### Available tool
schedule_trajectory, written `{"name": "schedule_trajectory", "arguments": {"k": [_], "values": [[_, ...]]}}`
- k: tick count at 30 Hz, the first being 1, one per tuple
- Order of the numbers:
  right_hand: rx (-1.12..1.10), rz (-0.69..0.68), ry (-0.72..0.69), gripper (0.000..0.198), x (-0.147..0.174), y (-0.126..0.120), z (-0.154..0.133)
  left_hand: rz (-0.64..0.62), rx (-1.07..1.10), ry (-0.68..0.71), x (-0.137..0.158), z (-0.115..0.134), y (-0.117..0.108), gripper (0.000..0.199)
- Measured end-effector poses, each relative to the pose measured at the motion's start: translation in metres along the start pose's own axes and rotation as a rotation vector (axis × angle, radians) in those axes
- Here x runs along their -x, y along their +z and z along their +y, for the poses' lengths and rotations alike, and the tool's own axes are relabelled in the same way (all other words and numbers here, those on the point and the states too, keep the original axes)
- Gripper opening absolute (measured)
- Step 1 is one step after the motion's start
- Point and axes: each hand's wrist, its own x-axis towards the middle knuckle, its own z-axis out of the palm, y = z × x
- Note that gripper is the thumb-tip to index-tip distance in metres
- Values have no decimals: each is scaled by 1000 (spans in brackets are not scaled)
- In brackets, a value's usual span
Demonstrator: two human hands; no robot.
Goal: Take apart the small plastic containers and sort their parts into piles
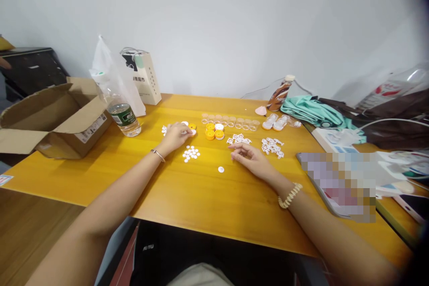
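Note:
At the left cluster of small round parts, my left hand point(177, 136) has its fingers closed at a white round cap point(192, 132). An orange round cap point(191, 126) sits just behind those fingertips. My right hand point(250, 158) hovers over the table with fingers loosely bent and apart, holding nothing visible. Between the hands and nearer me lies a single white disc point(220, 170). Several small white discs point(191, 153) are scattered beside my left wrist. Orange and white round caps point(214, 131) stand grouped in the middle. White openwork pieces point(239, 139) lie just beyond my right fingers.
Clear round cups point(231, 121) form a row behind the caps. More white openwork pieces point(272, 146) lie to the right, near a tablet-like device point(330, 187). A cardboard box point(78, 120), water bottle point(123, 118) and paper bag point(147, 78) stand left; a brown drink bottle point(279, 94) leans at the back.

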Motion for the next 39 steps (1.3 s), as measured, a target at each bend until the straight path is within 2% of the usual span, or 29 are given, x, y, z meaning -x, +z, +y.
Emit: {"name": "schedule_trajectory", "arguments": {"k": [4,14,18,24,30,32,34,39], "values": [[38,-9,-2,28,0,0,1,-42,-55,10,-1,4,4,14],[77,6,10,26,1,0,-4,-49,-94,17,0,-3,2,13],[32,1,20,27,1,-2,-3,-59,-100,17,0,-3,2,14],[-47,96,49,32,0,-11,-1,-77,-94,22,0,-3,1,15],[-4,187,36,31,-2,-17,0,-7,-56,45,3,7,1,18],[35,241,24,31,-3,-21,3,-6,-38,84,4,13,0,19],[64,354,25,30,-6,-30,9,-30,-25,141,6,19,-2,20],[116,671,81,28,-22,-73,27,-87,53,343,16,45,-6,22]]}}
